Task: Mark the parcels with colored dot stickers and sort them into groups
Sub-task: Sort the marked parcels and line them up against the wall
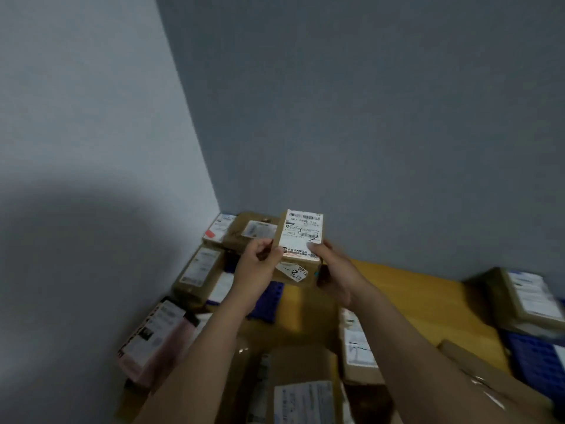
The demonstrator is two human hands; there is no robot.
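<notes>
A small cardboard parcel (pixel 301 240) with a white shipping label is held up in front of me, above the yellow table (pixel 406 301). My right hand (pixel 331 270) grips its lower right edge, thumb on the label. My left hand (pixel 260 264) is at the parcel's lower left side with curled fingers pinching its edge. Something small and teal shows by my right palm; I cannot tell what it is. No sticker sheet is plainly visible.
Several labelled cardboard parcels (pixel 198 270) line the left wall and the corner (pixel 250 232). A pink parcel (pixel 153 341) lies near left. More boxes sit near front (pixel 302 390) and at right (pixel 532 298). Blue packages (pixel 266 301) lie on the table.
</notes>
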